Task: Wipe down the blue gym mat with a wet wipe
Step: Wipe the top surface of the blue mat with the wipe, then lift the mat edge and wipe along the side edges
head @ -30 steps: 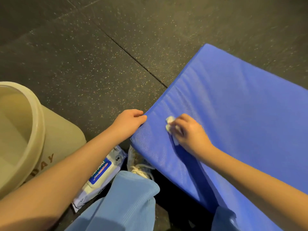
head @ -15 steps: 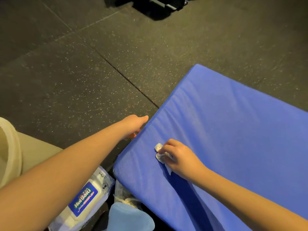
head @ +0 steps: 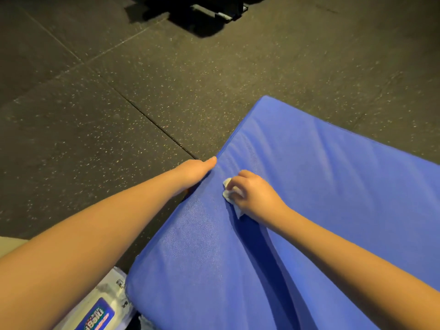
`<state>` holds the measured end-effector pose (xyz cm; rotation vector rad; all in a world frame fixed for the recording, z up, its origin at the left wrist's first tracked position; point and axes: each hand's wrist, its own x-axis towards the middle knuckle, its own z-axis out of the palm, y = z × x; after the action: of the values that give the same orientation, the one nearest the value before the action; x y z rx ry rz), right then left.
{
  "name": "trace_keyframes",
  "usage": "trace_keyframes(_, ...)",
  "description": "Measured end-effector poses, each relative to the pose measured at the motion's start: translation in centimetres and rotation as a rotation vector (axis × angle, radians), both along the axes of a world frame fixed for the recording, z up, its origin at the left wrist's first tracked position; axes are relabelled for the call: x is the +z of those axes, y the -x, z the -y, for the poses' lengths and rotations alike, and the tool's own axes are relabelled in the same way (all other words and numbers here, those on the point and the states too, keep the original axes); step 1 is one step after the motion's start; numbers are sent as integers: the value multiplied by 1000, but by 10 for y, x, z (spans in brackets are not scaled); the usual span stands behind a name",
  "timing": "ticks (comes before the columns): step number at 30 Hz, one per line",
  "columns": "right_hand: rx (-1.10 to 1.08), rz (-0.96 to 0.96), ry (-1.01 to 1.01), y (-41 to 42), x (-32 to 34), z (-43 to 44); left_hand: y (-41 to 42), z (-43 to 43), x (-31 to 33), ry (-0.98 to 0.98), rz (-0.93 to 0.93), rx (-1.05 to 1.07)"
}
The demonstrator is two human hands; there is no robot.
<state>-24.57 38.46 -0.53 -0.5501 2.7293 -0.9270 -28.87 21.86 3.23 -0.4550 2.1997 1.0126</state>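
Here, my right hand (head: 254,194) rests on the upper face of the blue gym mat (head: 321,222), its fingers curled round a crumpled white wet wipe (head: 228,193) and pressing it onto the mat close to the mat's left edge. A pointed tail of the wipe sticks out beneath the heel of this hand. My left hand (head: 194,170) sits at that same edge, just beside the right one. Its thumb lies straight along the top rim of the mat, while its other fingers drop out of sight past the edge, so I cannot tell whether they grip the mat or only lean against it. The mat lies on a dark speckled rubber floor (head: 107,120), with its rounded near corner at lower centre. Below my left forearm, a white wipe pack (head: 100,310) with a blue label lies on the floor just beside that corner. A beige object (head: 9,244) shows at the left border, mostly cut off. Dark equipment (head: 204,10) stands at the top, well apart from the mat.
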Motion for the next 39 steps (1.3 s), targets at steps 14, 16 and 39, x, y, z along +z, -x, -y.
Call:
trace_keyframes(14, -408, -200, 160, 84, 43, -44, 20, -28, 40, -183, -247, -30)
trace_keyframes(16, -441, -271, 184, 93, 57, -50, 17, -29, 46, -145, -295, -67)
trace_keyframes(39, -58, -487, -255, 157, 164, -85, -20, -77, 108, 377, -735, -676)
